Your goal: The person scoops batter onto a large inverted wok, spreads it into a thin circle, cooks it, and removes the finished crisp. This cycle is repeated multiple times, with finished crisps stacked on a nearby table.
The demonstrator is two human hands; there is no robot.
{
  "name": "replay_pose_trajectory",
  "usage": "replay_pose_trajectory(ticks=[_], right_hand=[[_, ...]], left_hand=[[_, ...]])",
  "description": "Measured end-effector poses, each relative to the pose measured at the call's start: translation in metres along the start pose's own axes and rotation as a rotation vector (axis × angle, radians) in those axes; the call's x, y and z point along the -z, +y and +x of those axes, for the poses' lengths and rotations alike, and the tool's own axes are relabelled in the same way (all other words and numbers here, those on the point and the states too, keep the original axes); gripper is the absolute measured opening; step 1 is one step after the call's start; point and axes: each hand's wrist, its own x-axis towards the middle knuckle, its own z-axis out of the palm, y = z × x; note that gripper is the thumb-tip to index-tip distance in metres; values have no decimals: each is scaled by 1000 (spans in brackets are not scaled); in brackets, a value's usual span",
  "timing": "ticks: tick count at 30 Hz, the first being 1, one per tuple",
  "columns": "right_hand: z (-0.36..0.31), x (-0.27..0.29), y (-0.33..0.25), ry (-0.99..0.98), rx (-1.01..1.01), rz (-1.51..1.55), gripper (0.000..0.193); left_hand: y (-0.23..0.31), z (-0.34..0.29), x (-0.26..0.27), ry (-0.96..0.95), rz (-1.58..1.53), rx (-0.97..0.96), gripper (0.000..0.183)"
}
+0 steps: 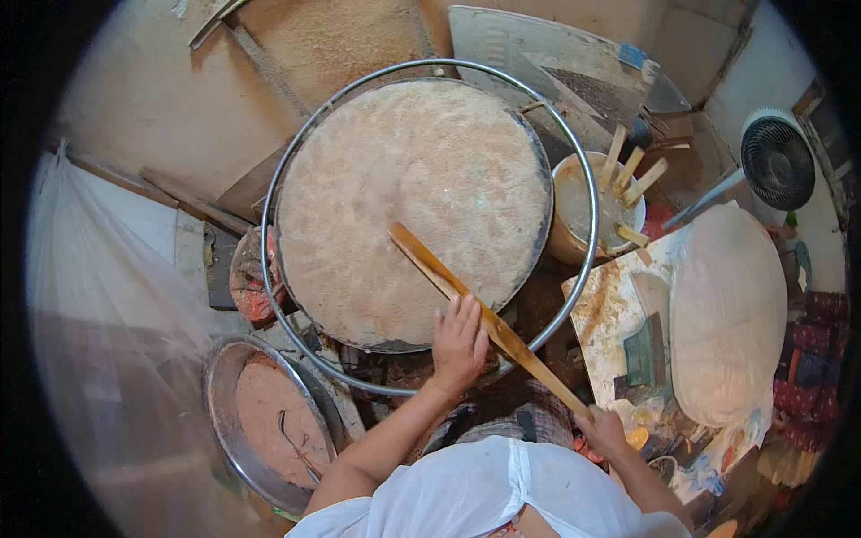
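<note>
A long flat wooden paddle (pixel 502 332) slants across the near edge of a large round disc (pixel 413 188), its far tip over the disc's middle. The disc's top is pale and mottled brown. My right hand (pixel 603 430) is closed around the paddle's near end, to the right of my body. Further up the paddle, my left hand (pixel 459 345) rests against its left side with the fingers stretched out. A shiny metal ring (pixel 581 296) runs around the disc, and the paddle passes over it.
A bucket (pixel 574 202) with several wooden sticks stands right of the ring. At lower left sits a metal basin (pixel 220 421) of pinkish-brown material. A pale covered bundle (pixel 726 314) lies on a board at right, below a fan (pixel 778 161). Translucent sheeting (pixel 108 296) hangs at left.
</note>
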Motion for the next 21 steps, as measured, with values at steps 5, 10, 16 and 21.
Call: replay_pose_trajectory(ticks=[5,10,16,21], right_hand=[[-1,-20,29,204,-8,172,42],[87,39,-41,126,106,195,53],[101,1,-114,-187,274,201,61],[47,-38,-116,-260,237,-61,60]], left_hand=[[33,56,-25,-86,-170,-114,51],[-6,158,-23,-144,203,-91,51],[-105,69,39,167,116,158,42],[-105,-70,81,124,177,279,48]])
